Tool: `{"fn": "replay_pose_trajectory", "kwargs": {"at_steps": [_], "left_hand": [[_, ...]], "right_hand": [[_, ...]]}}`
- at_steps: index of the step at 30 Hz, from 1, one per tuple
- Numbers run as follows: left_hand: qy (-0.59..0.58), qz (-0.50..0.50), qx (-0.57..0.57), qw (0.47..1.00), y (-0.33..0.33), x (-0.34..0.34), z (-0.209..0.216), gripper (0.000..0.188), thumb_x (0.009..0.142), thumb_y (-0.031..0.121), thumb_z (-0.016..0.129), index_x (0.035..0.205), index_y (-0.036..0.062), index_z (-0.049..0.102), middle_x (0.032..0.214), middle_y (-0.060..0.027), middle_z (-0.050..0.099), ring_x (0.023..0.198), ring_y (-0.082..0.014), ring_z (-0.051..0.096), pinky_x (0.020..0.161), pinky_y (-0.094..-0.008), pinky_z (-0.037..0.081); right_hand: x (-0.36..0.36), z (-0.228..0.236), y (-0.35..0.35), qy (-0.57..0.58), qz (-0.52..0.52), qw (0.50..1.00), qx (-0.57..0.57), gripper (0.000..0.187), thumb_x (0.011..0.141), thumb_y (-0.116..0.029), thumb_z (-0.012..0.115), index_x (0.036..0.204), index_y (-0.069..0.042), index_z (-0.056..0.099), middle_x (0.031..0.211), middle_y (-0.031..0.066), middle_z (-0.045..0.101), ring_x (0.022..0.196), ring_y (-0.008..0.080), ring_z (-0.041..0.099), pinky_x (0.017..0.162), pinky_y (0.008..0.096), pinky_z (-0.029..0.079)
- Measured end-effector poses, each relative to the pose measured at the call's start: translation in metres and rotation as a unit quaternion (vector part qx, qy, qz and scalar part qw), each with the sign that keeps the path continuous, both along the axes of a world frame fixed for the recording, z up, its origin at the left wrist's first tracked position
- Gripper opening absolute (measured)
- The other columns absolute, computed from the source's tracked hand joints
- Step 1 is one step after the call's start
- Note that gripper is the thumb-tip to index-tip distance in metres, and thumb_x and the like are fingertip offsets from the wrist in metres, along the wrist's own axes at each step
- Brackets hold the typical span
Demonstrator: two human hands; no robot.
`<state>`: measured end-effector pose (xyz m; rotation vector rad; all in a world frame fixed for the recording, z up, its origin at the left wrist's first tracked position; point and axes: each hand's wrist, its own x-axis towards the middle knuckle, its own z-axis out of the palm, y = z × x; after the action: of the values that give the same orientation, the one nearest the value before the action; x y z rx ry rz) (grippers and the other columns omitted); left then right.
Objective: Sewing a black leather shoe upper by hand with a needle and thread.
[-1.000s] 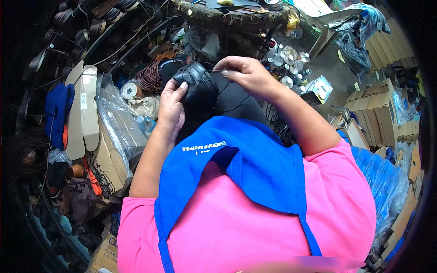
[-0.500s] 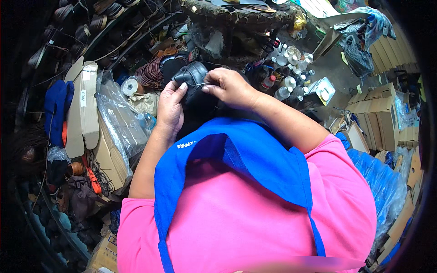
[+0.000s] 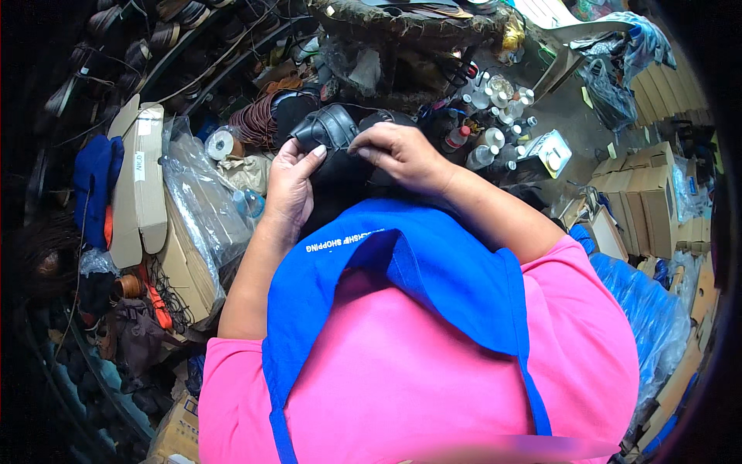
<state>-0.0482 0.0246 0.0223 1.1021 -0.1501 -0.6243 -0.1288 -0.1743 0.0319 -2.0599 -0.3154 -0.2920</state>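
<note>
A black leather shoe (image 3: 334, 127), its surface smooth with a dull sheen and a seam running across the upper, sits at about 12 o'clock from the person's chest, raised above a crowded workbench. It lies tilted, one rounded end toward 10 o'clock, the rest trailing toward 3 o'clock under the fingers. The left hand (image 3: 292, 185) cups it from 7 o'clock; the right hand (image 3: 402, 155) pinches its upper edge from 3 o'clock. Its lower part is hidden behind a blue apron.

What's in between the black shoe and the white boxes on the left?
In the head view, a tape roll, coiled brown cord and crinkly clear plastic bags lie between the black shoe and the white boxes.
</note>
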Motion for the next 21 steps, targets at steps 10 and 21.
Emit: {"fn": "replay_pose_trajectory", "kwargs": {"at_steps": [10,21], "left_hand": [[0.017,-0.029,-0.014,0.999,0.002,0.0,0.004,0.031,0.084,-0.002,0.063,0.114,0.002,0.057,0.109,-0.0079,0.065,0.099,-0.0148,0.062,0.092,-0.0296,0.047],[0.008,-0.04,-0.011,0.999,0.005,0.0,0.007,0.033,0.084,-0.002,0.062,0.116,0.0019,0.057,0.11,-0.0075,0.065,0.098,-0.0141,0.062,0.091,-0.0289,0.047]], "right_hand": [[0.018,0.017,-0.019,-0.035,0.001,0.995,-0.095,0.02,0.08,-0.012,0.068,0.1,-0.013,0.072,0.085,0.0097,0.069,0.076,0.0258,0.066,0.067,0.0347,0.052],[0.025,0.021,-0.017,-0.047,0.034,0.993,-0.107,0.017,0.077,-0.009,0.069,0.094,-0.009,0.072,0.077,0.0105,0.068,0.071,0.0257,0.065,0.066,0.0355,0.051]]}}
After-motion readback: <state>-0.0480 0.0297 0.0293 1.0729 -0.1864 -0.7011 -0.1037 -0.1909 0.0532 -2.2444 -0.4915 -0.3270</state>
